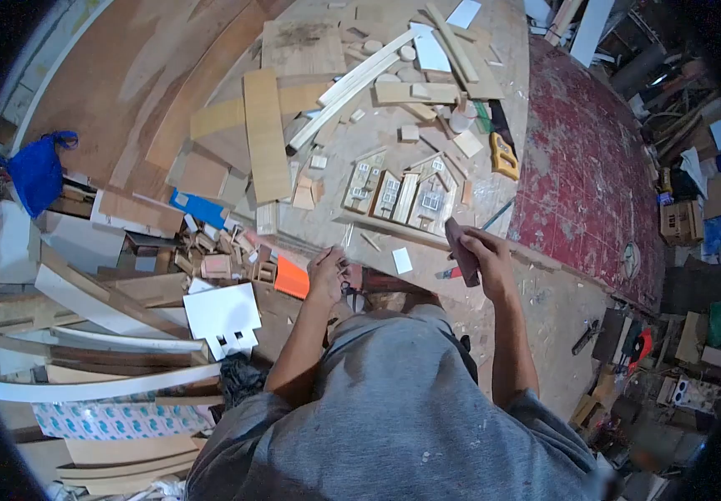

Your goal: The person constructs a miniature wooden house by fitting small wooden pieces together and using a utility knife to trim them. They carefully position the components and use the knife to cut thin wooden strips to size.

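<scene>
The right hand (pixel 481 255) is holding a dark flat piece (pixel 462 250) upright at the near edge of the desk (pixel 506 100), its grip closing round the piece's lower end so that the upper end is standing free above the fingers. The piece looks like a sanding block or a strip of wood; which one I cannot tell. The left hand (pixel 327 274) is lying further left along the same near edge, fingers curling over something small and dark with a red part beside it; the grip seems clenched, though what it is grasping is too small to make out.

Just beyond the hands, a row of small model house fronts (pixel 402 196) is lying flat on the desk, side by side, within easy reach, likely laid out that way to be worked on in turn. Further back, planks (pixel 264 134) and offcuts are lying crossed in a loose heap. A yellow tool (pixel 504 156) is lying near the right edge. Left of the desk, a white cut-out board (pixel 222 317) is resting on stacked scrap.
</scene>
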`<act>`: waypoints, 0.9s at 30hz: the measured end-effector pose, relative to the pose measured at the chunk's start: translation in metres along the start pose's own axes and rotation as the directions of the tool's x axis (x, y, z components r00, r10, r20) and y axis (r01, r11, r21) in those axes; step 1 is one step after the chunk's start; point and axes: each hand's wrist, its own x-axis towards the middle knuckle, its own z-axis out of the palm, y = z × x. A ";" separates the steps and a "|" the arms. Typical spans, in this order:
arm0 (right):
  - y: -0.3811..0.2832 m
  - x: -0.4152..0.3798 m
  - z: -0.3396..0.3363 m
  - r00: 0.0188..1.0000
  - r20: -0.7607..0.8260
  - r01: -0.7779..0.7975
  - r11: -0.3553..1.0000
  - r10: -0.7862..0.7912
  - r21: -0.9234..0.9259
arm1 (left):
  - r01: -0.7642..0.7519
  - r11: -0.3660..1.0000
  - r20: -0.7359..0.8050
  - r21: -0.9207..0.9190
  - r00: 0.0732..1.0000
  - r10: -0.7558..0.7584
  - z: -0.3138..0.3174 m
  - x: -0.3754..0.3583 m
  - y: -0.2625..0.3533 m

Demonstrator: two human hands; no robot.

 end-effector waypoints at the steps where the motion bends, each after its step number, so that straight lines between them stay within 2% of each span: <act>1: 0.008 -0.007 -0.003 0.999 -0.005 -0.044 0.999 0.044 -0.019 | 0.052 0.998 -0.054 0.040 0.997 -0.049 -0.024 0.020 -0.017; 2: 0.017 -0.012 -0.005 0.994 -0.037 -0.100 0.995 0.099 -0.028 | 0.057 0.998 -0.065 0.033 0.996 -0.055 -0.033 0.029 -0.030; 4: 0.029 -0.021 -0.010 0.988 -0.053 -0.144 0.989 0.142 -0.022 | 0.105 0.976 -0.222 0.190 0.973 -0.062 -0.044 0.047 -0.053; 6: 0.041 -0.027 -0.017 0.980 -0.087 -0.177 0.984 0.178 0.021 | 0.115 0.977 -0.235 0.181 0.969 -0.070 -0.054 0.068 -0.078; 7: 0.046 -0.028 -0.022 0.980 -0.080 -0.182 0.983 0.182 0.014 | 0.117 0.977 -0.238 0.177 0.969 -0.073 -0.039 0.061 -0.071; 8: 0.049 -0.028 -0.028 0.978 -0.089 -0.188 0.982 0.188 0.012 | 0.085 0.986 -0.317 0.141 0.948 -0.036 -0.022 0.051 -0.068; 11: 0.041 -0.031 -0.030 0.976 -0.110 -0.189 0.982 0.188 0.002 | 0.092 0.984 -0.401 0.153 0.916 -0.024 -0.026 0.071 -0.082; 14: 0.038 -0.030 -0.033 0.974 -0.128 -0.186 0.982 0.185 0.004 | 0.054 0.975 -0.408 0.214 0.912 0.039 -0.021 0.074 -0.085; 18: 0.035 -0.028 -0.040 0.971 -0.104 -0.218 0.976 0.216 -0.014 | 0.002 0.987 -0.465 0.158 0.882 0.073 -0.014 0.082 -0.096; 20: 0.031 -0.026 -0.041 0.972 -0.101 -0.217 0.976 0.214 -0.019 | 0.038 0.900 -0.490 0.433 0.848 0.200 -0.015 0.085 -0.099; 21: 0.030 -0.026 -0.041 0.972 -0.100 -0.214 0.976 0.211 -0.025 | 0.041 0.900 -0.494 0.434 0.846 0.200 -0.027 0.097 -0.110; 23: 0.032 -0.023 -0.042 0.973 -0.087 -0.216 0.976 0.213 -0.029 | -0.091 0.697 -0.366 0.711 0.799 0.478 -0.056 0.130 -0.139; 24: 0.033 -0.022 -0.043 0.974 -0.078 -0.215 0.976 0.212 -0.033 | -0.089 0.699 -0.370 0.710 0.797 0.477 -0.051 0.122 -0.131; 26: 0.030 -0.020 -0.042 0.976 -0.056 -0.214 0.975 0.211 -0.058 | -0.033 0.490 -0.244 0.871 0.837 0.489 -0.034 0.100 -0.105; 27: 0.030 -0.019 -0.041 0.977 -0.039 -0.211 0.974 0.208 -0.081 | -0.032 0.491 -0.246 0.871 0.836 0.491 -0.033 0.101 -0.104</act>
